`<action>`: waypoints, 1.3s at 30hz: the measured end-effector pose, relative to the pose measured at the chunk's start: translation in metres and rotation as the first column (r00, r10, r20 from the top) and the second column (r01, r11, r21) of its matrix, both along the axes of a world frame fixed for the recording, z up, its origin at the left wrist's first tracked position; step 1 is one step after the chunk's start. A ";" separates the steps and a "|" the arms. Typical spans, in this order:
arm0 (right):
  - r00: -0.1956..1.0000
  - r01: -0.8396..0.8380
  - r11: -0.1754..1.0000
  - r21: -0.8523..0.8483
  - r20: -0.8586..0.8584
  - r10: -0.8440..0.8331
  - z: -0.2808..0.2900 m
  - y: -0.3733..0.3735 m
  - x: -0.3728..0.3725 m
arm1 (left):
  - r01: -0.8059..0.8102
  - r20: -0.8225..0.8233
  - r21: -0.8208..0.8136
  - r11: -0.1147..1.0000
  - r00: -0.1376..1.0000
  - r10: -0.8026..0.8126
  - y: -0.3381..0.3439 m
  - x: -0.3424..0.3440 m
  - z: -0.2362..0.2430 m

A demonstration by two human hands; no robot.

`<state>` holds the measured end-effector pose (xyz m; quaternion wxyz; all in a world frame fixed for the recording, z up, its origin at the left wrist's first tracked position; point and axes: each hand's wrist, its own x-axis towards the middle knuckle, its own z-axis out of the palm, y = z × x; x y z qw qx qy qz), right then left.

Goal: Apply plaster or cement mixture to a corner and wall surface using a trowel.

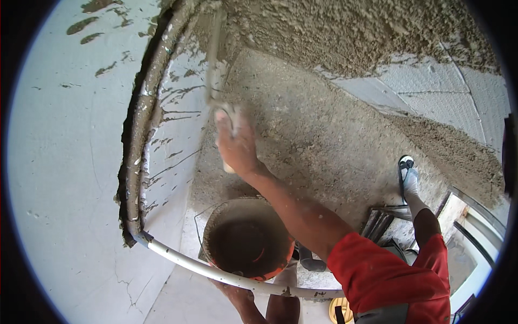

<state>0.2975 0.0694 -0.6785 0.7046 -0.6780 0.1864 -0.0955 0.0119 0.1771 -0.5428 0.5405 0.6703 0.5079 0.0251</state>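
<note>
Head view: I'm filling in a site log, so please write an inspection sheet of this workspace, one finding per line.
Surface: grey floor, rough and stained.
Job's things: bucket with a wire handle, dark inside, contents unclear; blurred trowel; coarse mortar over part of the far wall.
Clutter: dark frame-like pieces and a yellow round object, partly hidden.
Hands: right hand grips the trowel; what seems the left hand is partly covered by the pipe, grip unclear.
Cables: nothing seen clearly.
Surroundings: pale wall at left, splashed and cracked; a foot in a dark sandal and white sock at right.
</note>
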 end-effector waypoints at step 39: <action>0.779 0.025 0.978 0.207 -0.617 0.111 -0.093 -0.005 0.029 | -0.031 -0.300 0.032 0.999 0.953 0.039 0.007 0.000 0.004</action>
